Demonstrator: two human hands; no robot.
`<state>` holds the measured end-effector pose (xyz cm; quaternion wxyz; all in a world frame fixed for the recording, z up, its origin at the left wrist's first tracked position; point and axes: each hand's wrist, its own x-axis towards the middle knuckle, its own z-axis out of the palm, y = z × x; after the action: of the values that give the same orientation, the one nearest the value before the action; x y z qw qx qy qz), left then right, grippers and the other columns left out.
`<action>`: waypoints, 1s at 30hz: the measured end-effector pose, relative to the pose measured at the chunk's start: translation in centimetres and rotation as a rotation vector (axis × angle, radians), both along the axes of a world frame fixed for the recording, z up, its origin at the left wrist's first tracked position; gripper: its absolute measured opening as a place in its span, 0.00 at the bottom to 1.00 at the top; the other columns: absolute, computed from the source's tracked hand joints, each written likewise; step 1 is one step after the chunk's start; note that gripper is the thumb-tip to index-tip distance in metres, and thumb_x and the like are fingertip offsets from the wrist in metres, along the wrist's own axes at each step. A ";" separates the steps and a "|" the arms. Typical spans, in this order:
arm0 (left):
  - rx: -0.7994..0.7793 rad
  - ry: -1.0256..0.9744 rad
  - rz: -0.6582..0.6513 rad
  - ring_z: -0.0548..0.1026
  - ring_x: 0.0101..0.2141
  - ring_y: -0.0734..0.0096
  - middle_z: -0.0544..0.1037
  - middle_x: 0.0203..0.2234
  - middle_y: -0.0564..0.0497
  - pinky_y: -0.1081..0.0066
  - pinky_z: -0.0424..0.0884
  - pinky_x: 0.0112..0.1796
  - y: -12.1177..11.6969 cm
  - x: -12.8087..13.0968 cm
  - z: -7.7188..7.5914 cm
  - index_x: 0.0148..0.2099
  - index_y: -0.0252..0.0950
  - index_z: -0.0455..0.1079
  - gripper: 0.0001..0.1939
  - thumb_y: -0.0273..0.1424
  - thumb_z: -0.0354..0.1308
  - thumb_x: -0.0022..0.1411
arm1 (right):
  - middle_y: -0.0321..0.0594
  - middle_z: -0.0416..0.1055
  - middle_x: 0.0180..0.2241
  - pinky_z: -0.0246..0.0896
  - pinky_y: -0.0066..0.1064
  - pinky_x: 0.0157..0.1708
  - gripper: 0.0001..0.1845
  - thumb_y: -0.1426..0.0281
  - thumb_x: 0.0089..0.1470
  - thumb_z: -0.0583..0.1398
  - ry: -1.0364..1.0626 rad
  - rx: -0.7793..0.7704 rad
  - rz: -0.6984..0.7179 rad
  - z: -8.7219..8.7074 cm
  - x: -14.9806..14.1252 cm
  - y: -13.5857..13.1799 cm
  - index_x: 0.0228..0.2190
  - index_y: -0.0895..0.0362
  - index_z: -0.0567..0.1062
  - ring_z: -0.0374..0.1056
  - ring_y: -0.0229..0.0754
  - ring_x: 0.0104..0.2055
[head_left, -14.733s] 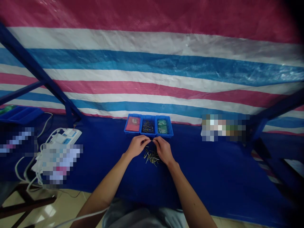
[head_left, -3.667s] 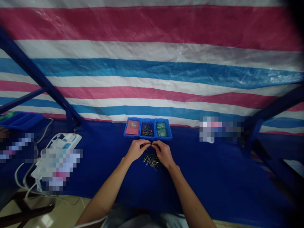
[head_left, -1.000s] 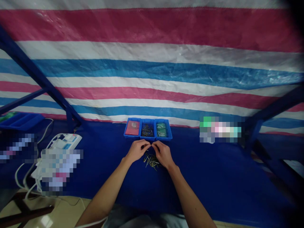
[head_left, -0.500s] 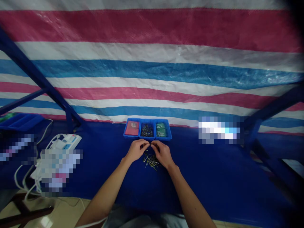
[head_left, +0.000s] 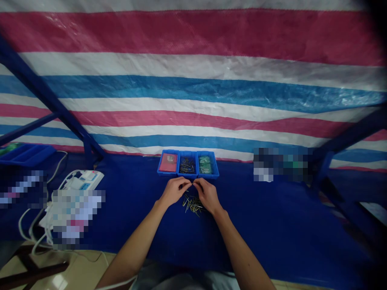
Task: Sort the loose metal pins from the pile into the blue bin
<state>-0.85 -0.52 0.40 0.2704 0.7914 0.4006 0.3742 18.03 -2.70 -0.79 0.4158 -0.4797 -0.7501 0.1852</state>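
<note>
Two bare hands [head_left: 173, 191] were held pinched closed beside thin, brassy metal pins [head_left: 194, 204]. Anything gripped could not be discerned.

Striped tarp [head_left: 193, 89] and power strip [head_left: 86, 177].

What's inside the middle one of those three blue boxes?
The middle blue box holds a jumble of thin, dark pieces, rather like screws. They cover most of its bottom, so anything hidden beneath them can't be seen.
</note>
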 end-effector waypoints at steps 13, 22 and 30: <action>0.013 0.016 0.003 0.71 0.28 0.73 0.77 0.31 0.50 0.73 0.66 0.31 -0.2 0.0 0.1 0.41 0.36 0.77 0.13 0.37 0.54 0.70 | 0.37 0.73 0.29 0.58 0.29 0.32 0.16 0.64 0.69 0.49 -0.107 -0.048 -0.009 0.1 0.0 -0.1 0.32 0.53 0.71 0.70 0.42 0.31; 0.000 0.012 0.043 0.69 0.26 0.74 0.75 0.27 0.52 0.74 0.64 0.30 0.0 0.0 -0.2 0.41 0.36 0.76 0.12 0.37 0.54 0.69 | 0.39 0.76 0.38 0.63 0.31 0.41 0.08 0.66 0.66 0.56 0.069 -0.035 0.008 -0.3 0.1 0.1 0.44 0.52 0.73 0.73 0.44 0.40; -0.018 0.003 0.025 0.69 0.26 0.74 0.75 0.28 0.51 0.74 0.64 0.30 0.0 0.0 -0.2 0.41 0.35 0.76 0.13 0.37 0.54 0.69 | 0.39 0.74 0.36 0.64 0.31 0.41 0.09 0.68 0.66 0.53 0.071 -0.013 0.014 0.0 -0.1 0.1 0.39 0.53 0.74 0.71 0.43 0.38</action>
<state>-0.82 -0.49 0.20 0.2722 0.7844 0.4143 0.3728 17.97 -2.63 -0.82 0.4378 -0.4701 -0.7371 0.2099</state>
